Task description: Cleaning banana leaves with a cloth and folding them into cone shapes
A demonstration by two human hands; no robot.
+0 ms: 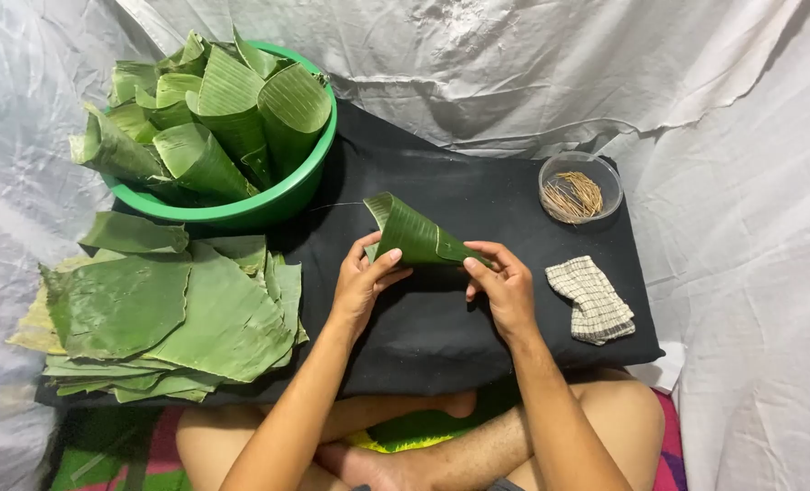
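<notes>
I see left hand (pixel 361 280) and right hand (pixel 505 284) both closed on one leaf cone (pixel 416 235), mid black mat (pixel 477 195). Far left: one green bowl (pixel 277 207) of cones. Left: one flat leaf pile (pixel 177 314). Right: one stick dish (pixel 579 186), one checked cloth (pixel 592 300).

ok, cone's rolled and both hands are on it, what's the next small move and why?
Probably the right hand lets go and reaches for a stick from the clear bowl, while the left hand keeps the leaf cone rolled. No pin shows in the cone's seam, and finished cones fill the green basin.
</notes>
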